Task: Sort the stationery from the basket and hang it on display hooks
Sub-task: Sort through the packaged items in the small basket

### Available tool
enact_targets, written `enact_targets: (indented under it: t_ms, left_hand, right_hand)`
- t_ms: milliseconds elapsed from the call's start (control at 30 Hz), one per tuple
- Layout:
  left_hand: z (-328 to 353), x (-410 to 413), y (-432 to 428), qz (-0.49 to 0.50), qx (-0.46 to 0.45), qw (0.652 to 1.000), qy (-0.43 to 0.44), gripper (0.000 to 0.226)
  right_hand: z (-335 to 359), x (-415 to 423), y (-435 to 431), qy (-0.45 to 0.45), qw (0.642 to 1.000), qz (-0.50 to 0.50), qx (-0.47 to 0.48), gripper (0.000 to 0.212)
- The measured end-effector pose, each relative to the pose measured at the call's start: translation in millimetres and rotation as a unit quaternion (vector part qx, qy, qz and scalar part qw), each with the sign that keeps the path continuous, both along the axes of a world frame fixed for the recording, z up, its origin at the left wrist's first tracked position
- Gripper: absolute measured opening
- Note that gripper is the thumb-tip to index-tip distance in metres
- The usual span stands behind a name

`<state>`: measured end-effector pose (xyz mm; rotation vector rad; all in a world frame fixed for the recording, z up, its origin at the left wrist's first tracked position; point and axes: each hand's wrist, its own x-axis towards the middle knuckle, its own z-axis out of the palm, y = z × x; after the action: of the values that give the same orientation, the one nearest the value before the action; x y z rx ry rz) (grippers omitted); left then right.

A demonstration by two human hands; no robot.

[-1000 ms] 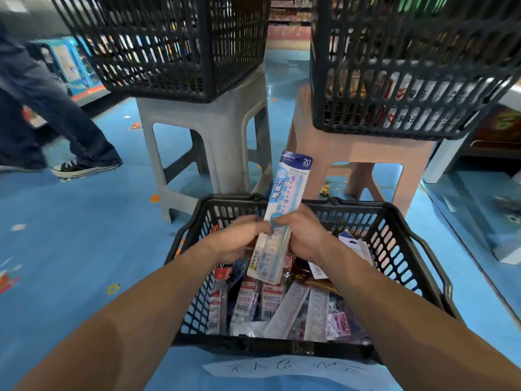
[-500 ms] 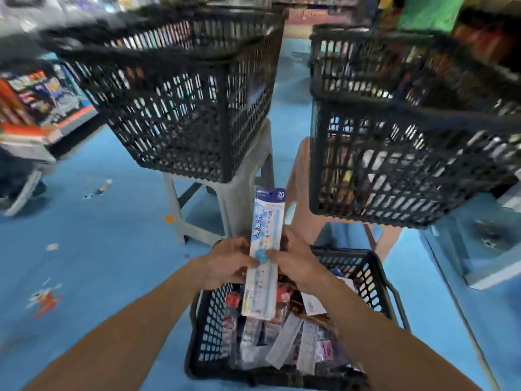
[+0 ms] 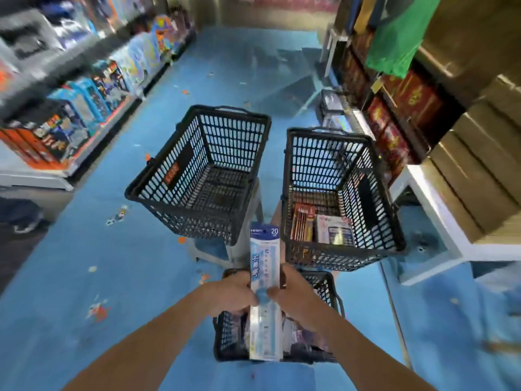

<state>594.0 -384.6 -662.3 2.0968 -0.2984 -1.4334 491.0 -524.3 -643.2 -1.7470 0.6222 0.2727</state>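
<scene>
Head view:

1. The left hand and right hand both gripped the ruler pack at mid-length. One thumb from each side pressed on its front face.
2. The ruler pack stood nearly upright, above the near basket. Its blue header marked "20" pointed away from the person.
3. The near basket sat on the blue floor and held further packs, blurred and partly hidden by the forearms.
4. Two more black baskets stood beyond it. The left basket rested on a grey stool. The right basket held a pencil pack and a white box.
5. Stocked shelves lined the left side of the aisle.
</scene>
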Motion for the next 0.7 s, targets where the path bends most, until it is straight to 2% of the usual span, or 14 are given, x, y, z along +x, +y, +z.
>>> enact_targets:
  t_ms: [133, 267, 433, 567, 700]
  left_hand:
    - [70.1, 20.1, -14.9, -0.066, 0.002, 0.997, -0.041, 0.033]
    - [133.9, 45.5, -42.6, -0.025, -0.062, 0.998, 0.004, 0.035]
    - [206.2, 64.4, -93.1, 0.026, -0.167, 0.985, -0.035, 0.013]
    - [215.9, 80.0, -140.7, 0.063, -0.201, 0.976, -0.058, 0.015]
    - [189.9, 91.4, -187.9, 0.08, -0.195, 0.973, -0.093, 0.017]
  right_hand:
    - [68.8, 7.6, -15.8, 0.003, 1.0, -0.018, 0.007, 0.03]
    - [138.7, 20.7, -41.2, -0.042, 0.997, -0.043, 0.045, 0.029]
    - [197.6, 41.2, -93.1, -0.099, 0.988, -0.095, 0.071, 0.02]
    - [205.2, 61.4, -142.9, -0.121, 0.981, -0.136, 0.065, 0.017]
    - [178.0, 83.2, -185.3, -0.108, 0.979, -0.165, 0.056, 0.013]
